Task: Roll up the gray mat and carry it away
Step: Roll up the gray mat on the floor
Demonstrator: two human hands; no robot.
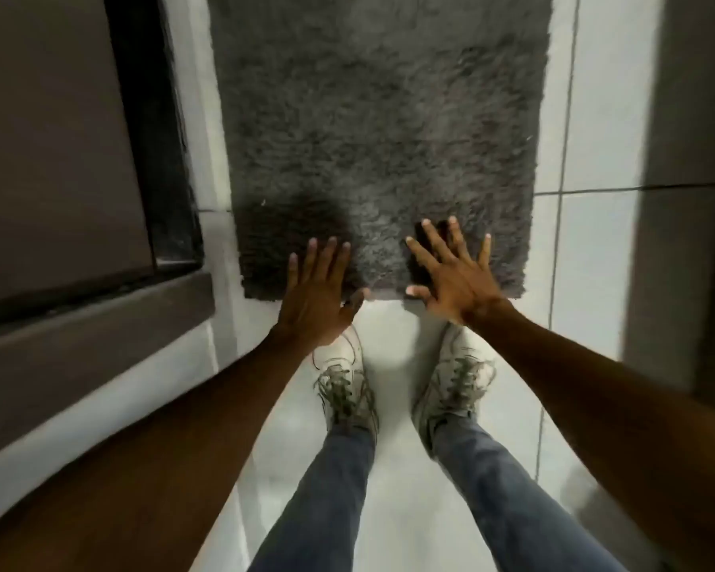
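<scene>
A shaggy gray mat [380, 130] lies flat on the white tiled floor, running from just ahead of my shoes to the top of the view. My left hand [316, 291] is stretched out over the mat's near edge at its left part, palm down, fingers spread, holding nothing. My right hand [455, 270] reaches over the same edge at the right part, also spread and empty. Both hands cast dark shadows on the pile. Whether they touch the mat I cannot tell.
A dark brown bed frame or cabinet [58, 158] runs along the left side, close to the mat. A gray wall or door [698, 158] stands at the right. My two white shoes [343, 381] stand on the white tiles [587, 249] just behind the mat's near edge.
</scene>
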